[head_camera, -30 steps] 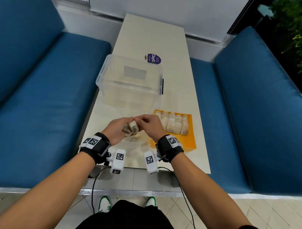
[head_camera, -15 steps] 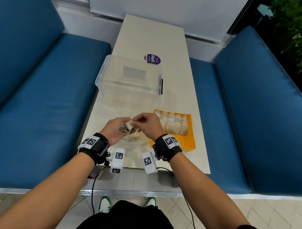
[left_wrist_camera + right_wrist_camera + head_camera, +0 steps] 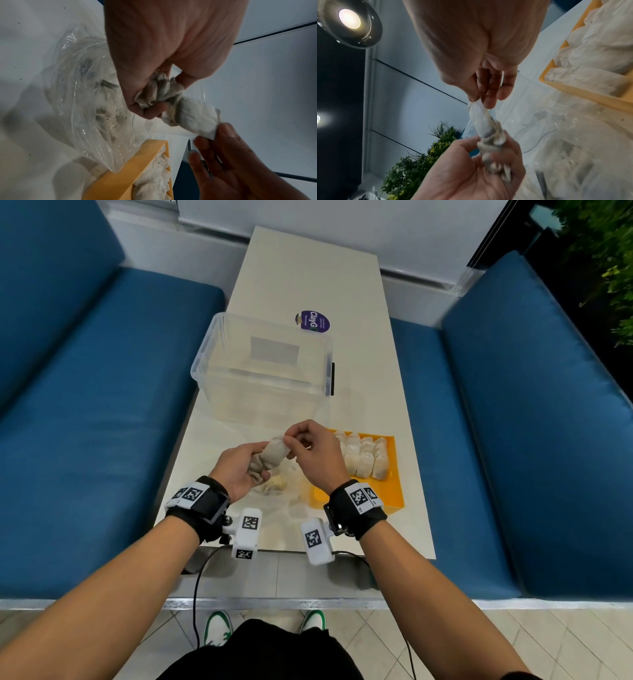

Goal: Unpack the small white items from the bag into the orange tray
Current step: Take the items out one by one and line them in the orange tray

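**White pouches held above the clear bag**

Blue seat cushions (image 3: 85, 405) flank the pale table (image 3: 308, 268), one at nine o'clock, another at three. At ten o'clock of the hands stands a clear plastic bin (image 3: 263, 371). The left hand (image 3: 236, 470) curls round a bunch of small white pouches (image 3: 154, 89). Under both hands the clear bag (image 3: 82, 94) lies crumpled on the table, more pouches inside. The right hand (image 3: 315, 453) pinches the far end of one white pouch (image 3: 193, 115) between thumb and fingertips (image 3: 488, 102). At three o'clock the orange tray (image 3: 397, 474) carries rows of white pouches (image 3: 363, 457).
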`<move>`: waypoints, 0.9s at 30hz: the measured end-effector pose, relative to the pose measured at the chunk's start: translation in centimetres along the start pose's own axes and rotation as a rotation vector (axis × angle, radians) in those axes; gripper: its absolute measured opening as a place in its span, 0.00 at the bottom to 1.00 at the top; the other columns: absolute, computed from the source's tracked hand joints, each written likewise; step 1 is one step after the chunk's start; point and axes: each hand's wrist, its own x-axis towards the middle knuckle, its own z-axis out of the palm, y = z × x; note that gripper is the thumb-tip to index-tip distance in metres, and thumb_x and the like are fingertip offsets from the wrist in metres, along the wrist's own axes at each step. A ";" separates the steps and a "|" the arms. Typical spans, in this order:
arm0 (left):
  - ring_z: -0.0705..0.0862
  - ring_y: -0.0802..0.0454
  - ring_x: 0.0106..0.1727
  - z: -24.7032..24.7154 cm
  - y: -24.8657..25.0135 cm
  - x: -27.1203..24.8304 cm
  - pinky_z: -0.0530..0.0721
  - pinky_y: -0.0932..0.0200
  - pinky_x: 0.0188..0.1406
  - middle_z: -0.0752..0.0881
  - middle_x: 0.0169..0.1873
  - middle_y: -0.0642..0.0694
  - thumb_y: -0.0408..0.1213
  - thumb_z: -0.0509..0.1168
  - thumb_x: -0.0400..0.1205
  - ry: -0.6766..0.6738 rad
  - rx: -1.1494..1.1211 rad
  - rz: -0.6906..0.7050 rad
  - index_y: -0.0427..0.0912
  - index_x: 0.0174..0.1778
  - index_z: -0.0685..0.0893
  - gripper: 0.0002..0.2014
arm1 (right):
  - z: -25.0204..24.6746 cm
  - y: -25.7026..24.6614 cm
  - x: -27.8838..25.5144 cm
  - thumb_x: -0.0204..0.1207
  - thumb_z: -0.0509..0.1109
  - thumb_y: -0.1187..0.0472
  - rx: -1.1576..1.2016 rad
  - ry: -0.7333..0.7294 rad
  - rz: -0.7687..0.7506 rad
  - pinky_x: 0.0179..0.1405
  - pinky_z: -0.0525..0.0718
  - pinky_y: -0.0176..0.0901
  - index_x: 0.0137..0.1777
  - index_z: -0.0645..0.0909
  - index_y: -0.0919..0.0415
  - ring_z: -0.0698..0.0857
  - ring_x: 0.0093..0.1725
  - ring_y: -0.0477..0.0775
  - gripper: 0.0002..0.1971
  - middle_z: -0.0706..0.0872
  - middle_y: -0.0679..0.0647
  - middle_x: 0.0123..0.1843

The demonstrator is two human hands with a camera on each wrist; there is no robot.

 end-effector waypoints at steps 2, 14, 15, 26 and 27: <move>0.73 0.46 0.30 0.2 0.0 -0.2 0.70 0.60 0.20 0.81 0.37 0.38 0.30 0.63 0.86 0.014 0.018 -0.019 0.33 0.49 0.85 0.06 | -0.8 -0.1 0.3 0.81 0.74 0.66 0.013 -0.002 -0.011 0.37 0.85 0.37 0.50 0.85 0.64 0.88 0.34 0.54 0.02 0.88 0.56 0.39; 0.77 0.54 0.31 0.6 -0.7 -0.8 0.73 0.61 0.25 0.83 0.38 0.45 0.45 0.78 0.76 -0.392 0.402 0.160 0.52 0.72 0.85 0.26 | -5.7 0.4 2.0 0.79 0.77 0.65 -0.158 -0.135 -0.015 0.37 0.82 0.32 0.53 0.91 0.62 0.89 0.34 0.49 0.05 0.92 0.54 0.39; 0.78 0.54 0.31 0.7 -0.8 -0.7 0.74 0.61 0.25 0.83 0.38 0.45 0.43 0.78 0.78 -0.362 0.416 0.183 0.55 0.73 0.83 0.26 | -5.9 0.3 2.0 0.78 0.77 0.65 -0.158 -0.156 -0.017 0.37 0.83 0.32 0.53 0.91 0.62 0.89 0.34 0.49 0.05 0.92 0.55 0.39; 0.79 0.56 0.27 1.1 -1.4 -0.3 0.75 0.62 0.21 0.86 0.39 0.48 0.43 0.77 0.82 -0.267 0.601 0.286 0.39 0.56 0.93 0.12 | -6.7 0.8 2.3 0.77 0.79 0.59 -0.399 -0.173 -0.046 0.45 0.83 0.33 0.46 0.90 0.54 0.87 0.42 0.47 0.01 0.91 0.46 0.42; 0.79 0.56 0.27 1.0 -1.4 -0.2 0.76 0.62 0.22 0.87 0.41 0.48 0.42 0.76 0.82 -0.257 0.608 0.282 0.39 0.57 0.92 0.12 | -7.2 1.1 2.4 0.77 0.79 0.59 -0.413 -0.176 -0.033 0.46 0.83 0.34 0.46 0.90 0.55 0.87 0.43 0.47 0.01 0.91 0.46 0.42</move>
